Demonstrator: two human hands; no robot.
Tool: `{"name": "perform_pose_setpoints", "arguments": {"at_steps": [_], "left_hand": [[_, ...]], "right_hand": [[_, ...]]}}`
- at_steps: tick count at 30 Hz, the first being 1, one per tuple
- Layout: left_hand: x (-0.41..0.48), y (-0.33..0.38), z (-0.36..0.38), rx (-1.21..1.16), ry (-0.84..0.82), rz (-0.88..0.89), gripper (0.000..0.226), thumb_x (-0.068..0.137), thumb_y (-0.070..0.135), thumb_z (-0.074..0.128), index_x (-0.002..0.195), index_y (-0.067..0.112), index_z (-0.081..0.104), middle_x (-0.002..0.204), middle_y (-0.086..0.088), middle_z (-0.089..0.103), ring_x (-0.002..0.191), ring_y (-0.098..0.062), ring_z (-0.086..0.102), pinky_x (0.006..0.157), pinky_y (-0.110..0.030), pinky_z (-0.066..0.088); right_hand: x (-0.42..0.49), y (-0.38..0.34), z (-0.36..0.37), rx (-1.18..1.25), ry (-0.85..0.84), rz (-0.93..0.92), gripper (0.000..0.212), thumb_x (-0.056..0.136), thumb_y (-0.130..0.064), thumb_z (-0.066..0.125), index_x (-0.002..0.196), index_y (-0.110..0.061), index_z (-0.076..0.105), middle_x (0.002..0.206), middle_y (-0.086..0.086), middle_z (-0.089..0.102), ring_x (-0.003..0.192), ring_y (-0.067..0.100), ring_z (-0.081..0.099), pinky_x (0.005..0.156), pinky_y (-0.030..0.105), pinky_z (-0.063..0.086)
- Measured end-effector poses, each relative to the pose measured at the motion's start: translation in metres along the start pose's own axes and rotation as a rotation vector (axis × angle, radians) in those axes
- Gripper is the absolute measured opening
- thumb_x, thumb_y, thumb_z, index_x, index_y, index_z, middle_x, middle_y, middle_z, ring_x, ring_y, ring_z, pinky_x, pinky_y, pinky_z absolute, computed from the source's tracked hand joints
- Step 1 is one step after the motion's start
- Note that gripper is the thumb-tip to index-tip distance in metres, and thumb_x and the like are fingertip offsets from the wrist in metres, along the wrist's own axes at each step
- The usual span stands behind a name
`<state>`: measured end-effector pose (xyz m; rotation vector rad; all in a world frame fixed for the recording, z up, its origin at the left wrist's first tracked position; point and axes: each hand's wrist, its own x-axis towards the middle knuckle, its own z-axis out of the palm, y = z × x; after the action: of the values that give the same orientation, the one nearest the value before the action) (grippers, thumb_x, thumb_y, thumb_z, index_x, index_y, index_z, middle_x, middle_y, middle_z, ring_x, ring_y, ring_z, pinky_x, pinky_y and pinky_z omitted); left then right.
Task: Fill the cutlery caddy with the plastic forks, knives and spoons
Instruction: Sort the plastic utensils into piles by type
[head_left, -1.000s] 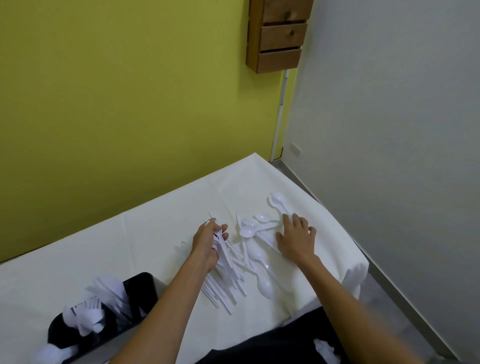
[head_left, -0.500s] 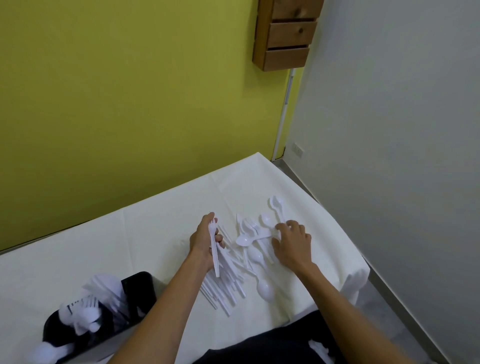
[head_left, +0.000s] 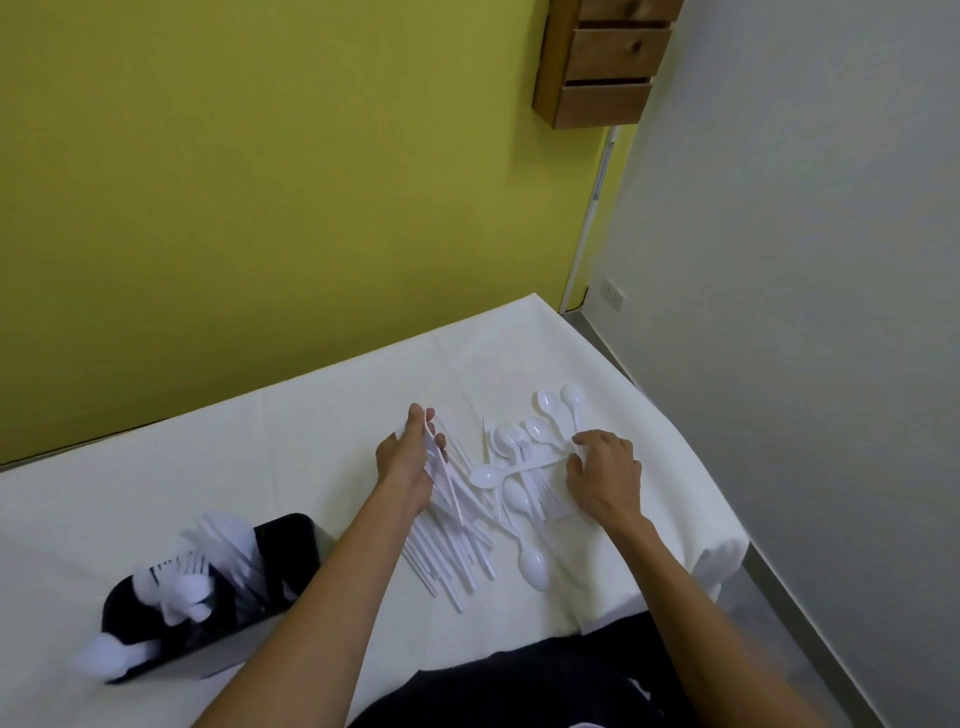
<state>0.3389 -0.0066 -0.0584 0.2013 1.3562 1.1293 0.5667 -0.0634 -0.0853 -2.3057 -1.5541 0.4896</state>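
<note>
We see our left hand gripping a bunch of white sticks, the long thin handles of plastic cutlery. We cannot tell if they are knives or forks. Its fingers are curled round them, just above the surface, which has a white cloth on it.

Our right hand is at 3 o'clock from the left one, near but apart. Its fingers are bent, and the fingertips meet the end of a white spoon that lies flat. We cannot tell if the hand really has hold of it.

Between and below the hands lies a loose pile of more white handles, with forks and other spoons at its right side.

The black cutlery caddy is at 8 o'clock from the left hand, well apart. White forks and spoons stick up from it, but they look blurry.

A wooden drawer box hangs on the wall at 1 o'clock.
</note>
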Motion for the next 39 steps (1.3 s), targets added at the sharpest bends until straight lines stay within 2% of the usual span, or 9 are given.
{"name": "perform_pose_setpoints", "arguments": {"at_steps": [3,6,11,14,17,21,28,33,39], "left_hand": [[-0.003,0.004,-0.001,-0.056,0.014,-0.004,0.048,0.1,0.047,0.054,0.117,0.004,0.068,0.057,0.003,0.049,0.045,-0.011,0.047,0.046,-0.026,0.044],[-0.013,0.015,-0.001,-0.089,0.013,-0.004,0.059,0.086,0.068,0.06,0.096,0.01,0.068,0.052,0.006,0.037,0.04,-0.011,0.041,0.047,-0.028,0.042],[-0.024,0.035,-0.001,-0.115,0.092,0.139,0.041,0.095,0.048,0.062,0.076,0.012,0.052,0.057,0.001,0.039,0.044,-0.014,0.043,0.051,-0.031,0.045],[-0.029,0.046,0.001,-0.212,0.09,0.193,0.042,0.101,0.045,0.054,0.075,0.012,0.046,0.062,-0.001,0.043,0.05,-0.017,0.05,0.06,-0.034,0.049],[-0.044,0.048,0.005,-0.241,0.052,0.239,0.04,0.101,0.043,0.053,0.079,0.011,0.047,0.063,-0.002,0.045,0.049,-0.016,0.054,0.061,-0.034,0.054],[-0.071,0.05,-0.006,-0.163,0.017,0.339,0.038,0.101,0.04,0.057,0.082,0.007,0.048,0.059,-0.002,0.048,0.048,-0.017,0.056,0.06,-0.033,0.056],[-0.113,0.103,-0.096,-0.034,0.088,0.6,0.034,0.103,0.034,0.054,0.077,0.013,0.047,0.055,0.006,0.048,0.05,-0.014,0.052,0.059,-0.033,0.053],[-0.135,0.133,-0.166,0.057,0.197,0.744,0.033,0.103,0.036,0.052,0.077,0.017,0.045,0.055,0.01,0.047,0.052,-0.013,0.048,0.06,-0.034,0.05],[-0.138,0.119,-0.197,0.313,0.161,0.818,0.042,0.102,0.042,0.052,0.071,0.015,0.043,0.055,0.008,0.05,0.057,-0.019,0.051,0.066,-0.045,0.05]], "right_hand": [[-0.007,-0.005,-0.001,0.067,0.019,-0.016,0.033,0.093,-0.017,0.056,0.125,-0.016,0.063,0.135,0.006,0.057,0.129,0.029,0.043,0.1,0.043,0.037],[-0.008,-0.015,-0.001,0.143,0.036,-0.029,0.03,0.091,-0.016,0.057,0.119,-0.017,0.066,0.13,0.005,0.061,0.126,0.03,0.048,0.099,0.044,0.041],[-0.021,-0.052,-0.003,0.511,0.078,0.033,0.022,0.097,-0.023,0.053,0.113,-0.018,0.067,0.115,-0.004,0.065,0.109,0.016,0.058,0.092,0.03,0.044],[-0.034,-0.084,-0.006,0.87,0.05,0.237,0.018,0.098,-0.033,0.045,0.086,-0.03,0.059,0.092,-0.008,0.059,0.087,0.015,0.054,0.083,0.031,0.042],[-0.045,-0.127,-0.003,1.164,-0.148,0.417,0.025,0.098,-0.033,0.043,0.098,-0.019,0.064,0.103,0.002,0.062,0.096,0.02,0.058,0.093,0.043,0.049],[-0.07,-0.176,-0.003,1.404,-0.413,0.479,0.03,0.1,-0.022,0.043,0.115,-0.006,0.064,0.119,0.011,0.063,0.113,0.024,0.06,0.095,0.037,0.051],[-0.119,-0.226,0.012,1.276,-0.541,0.315,0.024,0.094,-0.013,0.052,0.107,-0.007,0.071,0.117,0.009,0.068,0.11,0.021,0.065,0.093,0.036,0.055],[-0.154,-0.239,0.033,0.933,-0.436,-0.02,0.032,0.099,-0.016,0.041,0.114,-0.024,0.069,0.117,-0.009,0.067,0.113,0.009,0.061,0.104,0.036,0.047],[-0.178,-0.247,0.042,0.619,-0.367,-0.281,0.036,0.102,-0.013,0.038,0.133,-0.018,0.057,0.134,-0.006,0.058,0.124,0.01,0.051,0.105,0.022,0.037]]}}
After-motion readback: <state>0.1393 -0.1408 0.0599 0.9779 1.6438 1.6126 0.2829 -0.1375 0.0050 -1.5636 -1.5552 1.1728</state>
